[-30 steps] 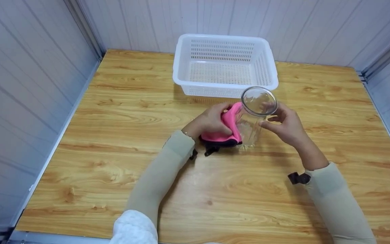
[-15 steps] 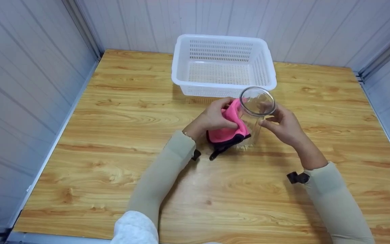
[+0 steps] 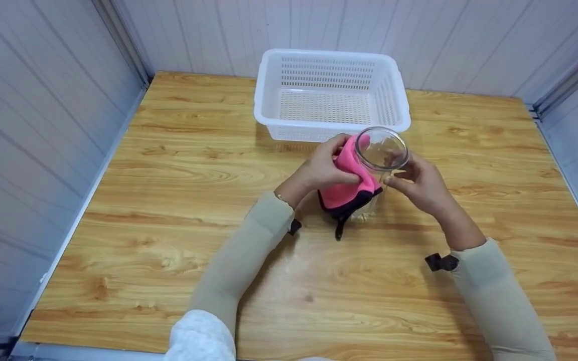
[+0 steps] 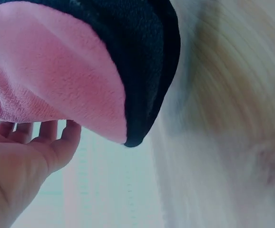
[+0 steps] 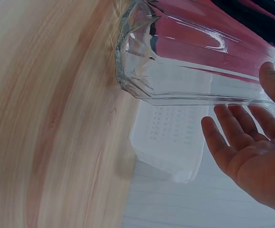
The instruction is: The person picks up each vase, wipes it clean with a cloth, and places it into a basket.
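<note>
A clear, ribbed glass jar [image 3: 382, 146] stands roughly upright between the hands, its wide mouth facing up. My right hand [image 3: 422, 185] holds it from the right, fingers behind and thumb in front. Against the left side of the glass, my left hand [image 3: 325, 166] grips a pink cloth [image 3: 338, 196] with black edging and a short black loop. In the left wrist view the fleecy cloth [image 4: 61, 71] hides much of the jar. The jar's faceted base [image 5: 132, 57] shows close to the table in the right wrist view; whether it touches, I cannot tell.
Behind the jar a white slotted plastic basket [image 3: 334, 130] rests on the wood-grain table [image 3: 168, 225]. Pale panelled walls [image 3: 208, 35] enclose the table at the back and sides. Small black devices [image 3: 442, 262] are worn on both wrists.
My left hand has slid the pink cloth a little up and to the right along the glass, and its black loop has swung rightward. The right hand and jar have barely moved.
</note>
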`<state>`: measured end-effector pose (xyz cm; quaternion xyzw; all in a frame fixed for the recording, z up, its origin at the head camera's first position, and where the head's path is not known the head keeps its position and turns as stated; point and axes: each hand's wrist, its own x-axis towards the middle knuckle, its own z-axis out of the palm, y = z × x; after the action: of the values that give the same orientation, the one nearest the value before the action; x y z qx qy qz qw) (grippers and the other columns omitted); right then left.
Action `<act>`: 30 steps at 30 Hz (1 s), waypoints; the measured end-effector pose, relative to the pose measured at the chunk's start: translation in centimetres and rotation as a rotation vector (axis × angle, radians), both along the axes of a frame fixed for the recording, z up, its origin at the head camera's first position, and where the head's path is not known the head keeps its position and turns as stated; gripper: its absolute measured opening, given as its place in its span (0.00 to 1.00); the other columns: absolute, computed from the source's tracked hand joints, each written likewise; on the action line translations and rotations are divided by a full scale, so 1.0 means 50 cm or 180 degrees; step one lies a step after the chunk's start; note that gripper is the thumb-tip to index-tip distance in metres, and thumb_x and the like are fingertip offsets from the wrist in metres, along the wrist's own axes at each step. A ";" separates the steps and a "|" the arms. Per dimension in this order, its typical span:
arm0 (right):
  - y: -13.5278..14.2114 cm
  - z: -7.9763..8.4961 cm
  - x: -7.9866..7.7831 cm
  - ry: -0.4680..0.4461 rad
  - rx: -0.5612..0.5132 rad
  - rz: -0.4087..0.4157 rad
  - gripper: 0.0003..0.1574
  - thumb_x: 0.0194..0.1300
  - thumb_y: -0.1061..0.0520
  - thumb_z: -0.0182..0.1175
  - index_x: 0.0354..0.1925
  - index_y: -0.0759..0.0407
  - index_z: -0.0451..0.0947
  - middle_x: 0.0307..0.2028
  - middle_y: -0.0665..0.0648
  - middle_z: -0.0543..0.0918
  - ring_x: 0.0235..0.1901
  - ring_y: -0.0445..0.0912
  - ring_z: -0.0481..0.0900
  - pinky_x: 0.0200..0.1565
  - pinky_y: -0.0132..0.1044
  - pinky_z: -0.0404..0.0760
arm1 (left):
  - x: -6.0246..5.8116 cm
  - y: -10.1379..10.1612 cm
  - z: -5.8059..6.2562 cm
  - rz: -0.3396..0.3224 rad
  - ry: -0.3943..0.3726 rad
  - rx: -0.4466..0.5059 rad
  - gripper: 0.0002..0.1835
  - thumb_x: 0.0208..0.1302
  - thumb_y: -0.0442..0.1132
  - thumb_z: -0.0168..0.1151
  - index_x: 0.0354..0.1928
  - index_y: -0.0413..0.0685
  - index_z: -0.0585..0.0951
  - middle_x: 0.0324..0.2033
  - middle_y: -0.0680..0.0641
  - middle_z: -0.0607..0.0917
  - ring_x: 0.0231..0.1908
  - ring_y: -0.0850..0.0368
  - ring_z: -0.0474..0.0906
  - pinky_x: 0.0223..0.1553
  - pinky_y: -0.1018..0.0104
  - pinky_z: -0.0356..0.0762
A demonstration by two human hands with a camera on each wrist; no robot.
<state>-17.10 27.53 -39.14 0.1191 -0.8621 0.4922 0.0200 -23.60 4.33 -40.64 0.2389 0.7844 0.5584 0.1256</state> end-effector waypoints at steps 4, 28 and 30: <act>-0.002 0.000 -0.001 0.0022 0.0040 0.0004 0.30 0.60 0.59 0.67 0.59 0.64 0.73 0.51 0.62 0.81 0.47 0.29 0.77 0.49 0.25 0.78 | -0.004 -0.004 -0.001 -0.0065 -0.0032 -0.0205 0.41 0.39 0.41 0.79 0.59 0.60 0.71 0.52 0.54 0.79 0.53 0.60 0.75 0.53 0.65 0.76; -0.025 0.038 0.026 0.0150 0.0016 -0.0180 0.33 0.53 0.67 0.68 0.58 0.69 0.72 0.51 0.70 0.81 0.40 0.34 0.79 0.46 0.24 0.78 | -0.009 -0.018 -0.040 -0.0308 -0.0028 -0.0835 0.45 0.35 0.41 0.81 0.59 0.57 0.67 0.54 0.55 0.75 0.54 0.63 0.72 0.59 0.67 0.71; -0.019 0.024 0.019 0.0082 0.0035 -0.0244 0.35 0.52 0.65 0.71 0.59 0.66 0.72 0.52 0.67 0.81 0.41 0.38 0.80 0.45 0.23 0.78 | -0.009 -0.019 -0.041 -0.0314 -0.0030 -0.0873 0.45 0.35 0.41 0.80 0.59 0.56 0.67 0.54 0.55 0.75 0.54 0.63 0.73 0.59 0.66 0.71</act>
<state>-16.13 26.59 -37.95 0.0924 -0.8684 0.4847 0.0493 -24.04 3.36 -42.67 0.2551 0.8401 0.4403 0.1880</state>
